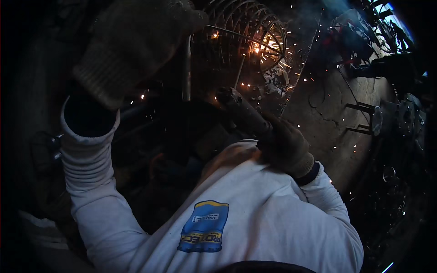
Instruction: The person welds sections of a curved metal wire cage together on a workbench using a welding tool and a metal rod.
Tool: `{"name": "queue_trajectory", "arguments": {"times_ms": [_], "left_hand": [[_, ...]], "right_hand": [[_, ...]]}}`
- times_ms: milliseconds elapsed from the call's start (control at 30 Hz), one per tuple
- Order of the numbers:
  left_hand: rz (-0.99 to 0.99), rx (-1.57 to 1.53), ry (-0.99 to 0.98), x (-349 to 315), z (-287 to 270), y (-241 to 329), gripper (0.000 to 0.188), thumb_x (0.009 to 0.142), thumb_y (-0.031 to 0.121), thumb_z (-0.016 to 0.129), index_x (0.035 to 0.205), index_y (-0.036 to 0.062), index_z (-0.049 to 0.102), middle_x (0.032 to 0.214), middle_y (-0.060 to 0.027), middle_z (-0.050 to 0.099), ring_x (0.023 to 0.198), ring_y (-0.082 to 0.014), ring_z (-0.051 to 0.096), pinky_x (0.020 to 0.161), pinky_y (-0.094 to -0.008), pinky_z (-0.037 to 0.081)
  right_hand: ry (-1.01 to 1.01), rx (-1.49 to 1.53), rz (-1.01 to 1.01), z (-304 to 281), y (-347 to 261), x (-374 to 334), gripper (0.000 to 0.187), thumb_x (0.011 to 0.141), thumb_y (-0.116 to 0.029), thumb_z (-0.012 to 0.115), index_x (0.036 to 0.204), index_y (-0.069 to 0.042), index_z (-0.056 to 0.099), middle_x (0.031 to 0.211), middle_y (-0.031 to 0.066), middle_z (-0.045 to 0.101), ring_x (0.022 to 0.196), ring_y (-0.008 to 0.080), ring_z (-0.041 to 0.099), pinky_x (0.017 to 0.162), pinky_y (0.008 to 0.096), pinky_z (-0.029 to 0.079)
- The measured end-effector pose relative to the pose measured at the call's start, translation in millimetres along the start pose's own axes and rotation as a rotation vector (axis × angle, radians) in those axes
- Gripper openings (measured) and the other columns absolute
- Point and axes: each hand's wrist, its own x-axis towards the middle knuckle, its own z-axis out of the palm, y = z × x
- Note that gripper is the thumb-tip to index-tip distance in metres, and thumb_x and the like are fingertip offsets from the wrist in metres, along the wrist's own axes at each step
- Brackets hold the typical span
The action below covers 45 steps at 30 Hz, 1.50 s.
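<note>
My right hand (291,148), in a dark knit glove, is wrapped around a welding electrode holder (248,113). A thin electrode (240,70) sticks up from its head toward a round cage of bent metal rods (236,18). Bright orange light and sparks show inside the cage's right end. At the upper left, my gloved left hand (141,45) is closed, its thumb side beside the cage's near straight rod. What its fingers hold is hidden in the dark. An upright metal bar (187,70) stands just below and right of this hand.
Sparks scatter over the concrete floor (337,118) to the right. A small dark stool (375,120) lies there on its side or appears so. Tangled dark items (350,36) and smoke are at the upper right. Dark clutter surrounds my left arm.
</note>
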Motion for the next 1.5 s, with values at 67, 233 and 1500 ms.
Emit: {"name": "queue_trajectory", "arguments": {"times_ms": [67, 233, 1500], "left_hand": [[-0.037, -0.038, -0.052, 5.2, 3.2, -3.2, 0.034, 0.084, 0.009, 0.067, 0.118, 0.0152, 0.067, 0.090, -0.0028, 0.067, 0.081, -0.0202, 0.067, 0.072, -0.0337, 0.055], [-0.128, -0.074, -0.176, 1.8, -7.0, 3.8, 0.035, 0.085, 0.008, 0.065, 0.119, 0.0138, 0.066, 0.087, -0.0036, 0.067, 0.078, -0.0212, 0.067, 0.068, -0.0338, 0.056], [-0.063, 0.076, -0.019, -1.8, -9.5, 6.2, 0.031, 0.083, 0.015, 0.074, 0.113, 0.0186, 0.070, 0.104, -0.0004, 0.069, 0.097, -0.0212, 0.065, 0.087, -0.0368, 0.054]], "right_hand": [[0.021, -0.047, 0.062, 2.6, -0.6, -1.4, 0.070, 0.073, -0.023, 0.081, 0.136, -0.017, 0.053, 0.102, 0.0136, 0.069, 0.084, 0.0327, 0.072, 0.068, 0.0415, 0.059], [-0.048, -0.028, 0.150, -5.1, -9.1, 1.2, 0.070, 0.075, -0.022, 0.079, 0.139, -0.016, 0.051, 0.107, 0.0167, 0.068, 0.091, 0.0358, 0.070, 0.076, 0.0441, 0.058], [0.098, 0.560, 0.019, 3.1, -1.5, -1.0, 0.037, 0.092, -0.009, 0.065, 0.127, -0.001, 0.060, 0.106, 0.0156, 0.070, 0.087, 0.0203, 0.070, 0.072, 0.0331, 0.057]]}}
